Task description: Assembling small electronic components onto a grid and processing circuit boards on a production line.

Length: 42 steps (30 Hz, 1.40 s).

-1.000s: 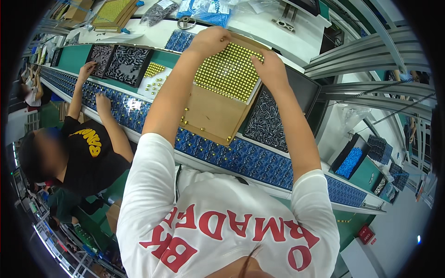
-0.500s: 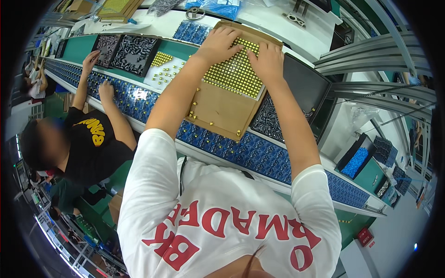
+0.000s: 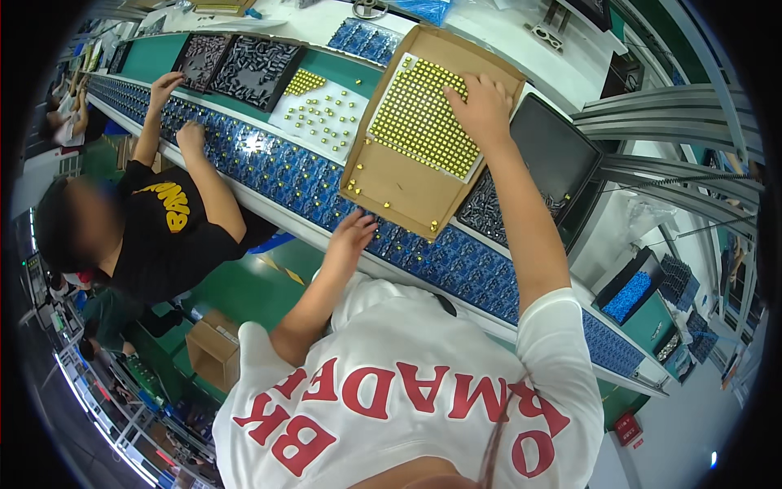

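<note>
My right hand rests at the upper right of a sheet of yellow square parts, thumb and fingers apart, near the wall of a shallow cardboard tray. The sheet lies in the tray's far part, its yellow parts in tight rows. Several loose yellow parts sit along the tray's near and left edges. Just beyond the tray's near left corner, my left hand hovers over or touches the blue circuit boards, fingers partly spread. Nothing shows in either hand.
On the left a co-worker's hands work over the same row of boards. A white sheet with scattered yellow parts lies left of the tray. Black bins of dark parts stand farther left; another black tray sits to the right.
My left hand has left the far left of the yellow sheet and come down toward me to the boards. My right hand stays on the sheet's right side. The view has shifted slightly.
</note>
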Available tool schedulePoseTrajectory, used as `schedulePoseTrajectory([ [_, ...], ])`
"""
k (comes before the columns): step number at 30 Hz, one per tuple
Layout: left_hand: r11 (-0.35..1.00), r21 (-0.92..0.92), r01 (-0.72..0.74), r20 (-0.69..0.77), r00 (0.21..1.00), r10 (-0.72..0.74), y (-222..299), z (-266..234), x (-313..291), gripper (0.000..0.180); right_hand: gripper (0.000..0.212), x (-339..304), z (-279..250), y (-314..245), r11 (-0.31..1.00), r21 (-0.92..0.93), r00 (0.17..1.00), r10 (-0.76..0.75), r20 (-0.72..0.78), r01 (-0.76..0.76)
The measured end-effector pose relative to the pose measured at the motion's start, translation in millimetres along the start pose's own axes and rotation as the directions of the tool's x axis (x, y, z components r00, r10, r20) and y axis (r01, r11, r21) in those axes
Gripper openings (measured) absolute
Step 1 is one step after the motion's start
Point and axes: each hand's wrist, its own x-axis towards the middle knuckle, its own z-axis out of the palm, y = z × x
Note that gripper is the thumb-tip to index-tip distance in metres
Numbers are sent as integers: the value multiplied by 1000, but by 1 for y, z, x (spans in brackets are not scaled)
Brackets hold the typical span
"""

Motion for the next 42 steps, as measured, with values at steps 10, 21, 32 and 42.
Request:
schedulePoseTrajectory([
  [10, 993, -114, -6, 178, 984, 27, 2, 19, 13, 42, 44, -63, 12, -31, 997, 82, 994, 3, 109, -12],
  [21, 980, -199, 18, 203, 979, 23, -1, 16, 14, 35, 59, -36, 13, -41, 996, -32, 941, 85, 328, -79],
  [32, 960, -278, 34, 178, 984, 17, -2, 17, 13, 32, 69, -4, -4, -36, 969, 86, 793, 136, 593, -231],
  [42, 984, 31, 178, 226, 957, -180, 35, 3, 24, 34, 71, 12, -16, -15, 708, 312, 370, -77, 926, -634],
])
